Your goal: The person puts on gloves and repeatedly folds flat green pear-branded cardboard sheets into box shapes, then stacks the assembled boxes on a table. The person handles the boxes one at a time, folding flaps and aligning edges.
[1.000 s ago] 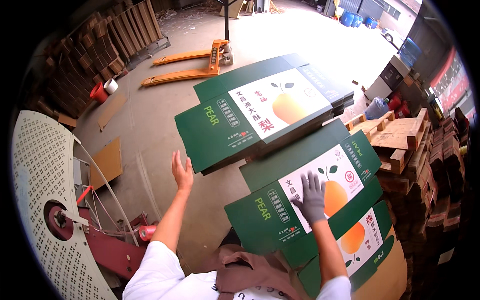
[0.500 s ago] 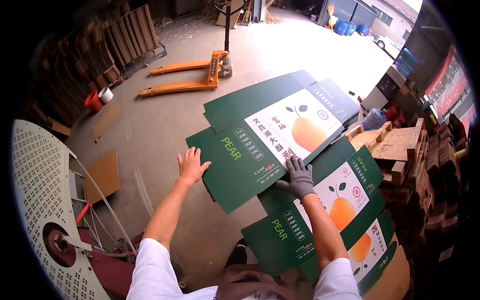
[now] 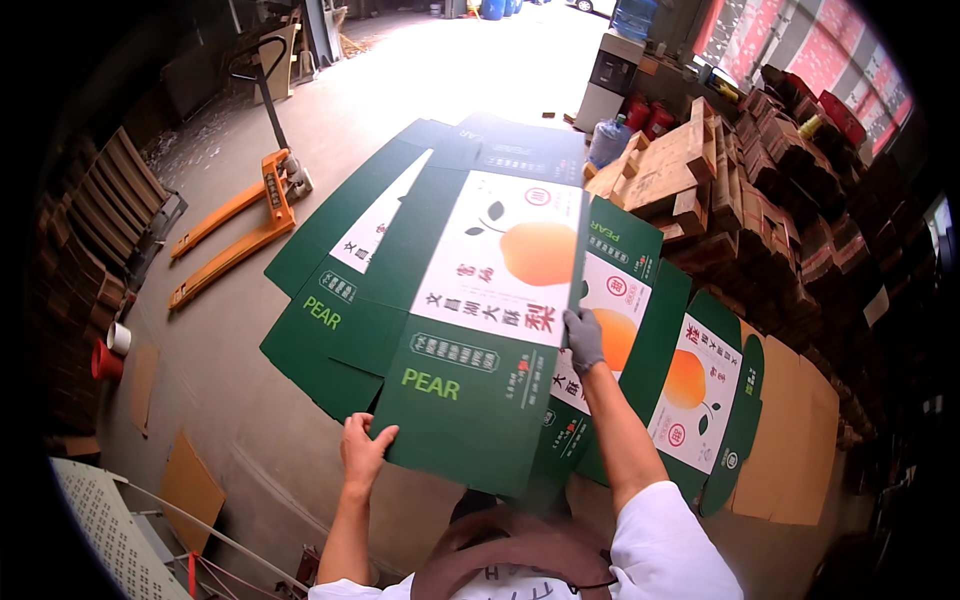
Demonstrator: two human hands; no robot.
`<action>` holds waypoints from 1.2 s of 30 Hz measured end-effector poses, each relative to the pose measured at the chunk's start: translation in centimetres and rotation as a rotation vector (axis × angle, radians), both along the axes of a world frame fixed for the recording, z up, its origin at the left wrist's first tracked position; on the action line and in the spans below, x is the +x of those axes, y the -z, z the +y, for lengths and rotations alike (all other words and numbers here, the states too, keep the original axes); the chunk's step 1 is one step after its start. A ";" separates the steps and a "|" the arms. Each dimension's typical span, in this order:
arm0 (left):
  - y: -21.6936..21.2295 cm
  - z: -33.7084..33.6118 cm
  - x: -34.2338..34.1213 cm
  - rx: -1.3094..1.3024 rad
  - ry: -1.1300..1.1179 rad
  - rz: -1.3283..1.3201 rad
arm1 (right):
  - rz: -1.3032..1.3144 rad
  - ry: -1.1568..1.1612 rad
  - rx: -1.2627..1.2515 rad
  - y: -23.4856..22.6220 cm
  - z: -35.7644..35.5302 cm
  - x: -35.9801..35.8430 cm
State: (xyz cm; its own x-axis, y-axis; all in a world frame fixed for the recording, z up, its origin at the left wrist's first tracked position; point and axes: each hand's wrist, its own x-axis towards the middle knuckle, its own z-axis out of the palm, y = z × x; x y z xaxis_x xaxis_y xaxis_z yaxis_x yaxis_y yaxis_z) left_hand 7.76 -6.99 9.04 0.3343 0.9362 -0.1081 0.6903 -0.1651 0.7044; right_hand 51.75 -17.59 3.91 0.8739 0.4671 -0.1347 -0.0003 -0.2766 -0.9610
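Note:
A flat green pear carton (image 3: pixel 470 410), with a white panel and an orange pear print, lies before me. My bare left hand (image 3: pixel 366 452) grips its near left corner, thumb near the edge and the fingers partly hidden. At the right edge, my grey-gloved right hand (image 3: pixel 583 338) holds the cardboard, some fingers out of sight. Another green panel (image 3: pixel 345 345) with a partly covered white area shows beneath on the left; whether it belongs to the same carton I cannot tell. More printed green cartons (image 3: pixel 698 390) overlap to the right, under and beyond my right forearm.
An orange pallet jack (image 3: pixel 250 235) stands on the floor at far left. Wooden pallets (image 3: pixel 665 165) and stacked brown cardboard (image 3: pixel 790 170) line the right side. Plain brown cardboard (image 3: pixel 790 440) lies beside the cartons. A perforated pale machine guard (image 3: pixel 110 530) is at lower left.
The view has turned right. Both hands have shifted to the carton's near corner and right edge, and the carton has swung round. A second green panel now shows on its left.

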 end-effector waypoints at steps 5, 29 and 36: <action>0.6 -8.6 6.3 -0.162 0.201 -0.063 | 0.118 0.252 0.181 3.3 -21.0 1.3; 10.8 -17.5 16.6 0.280 0.638 0.358 | -0.116 0.378 -0.397 4.7 -50.1 4.6; 12.1 -26.6 31.1 0.260 0.841 0.388 | 0.049 0.985 -1.085 6.2 -89.6 12.0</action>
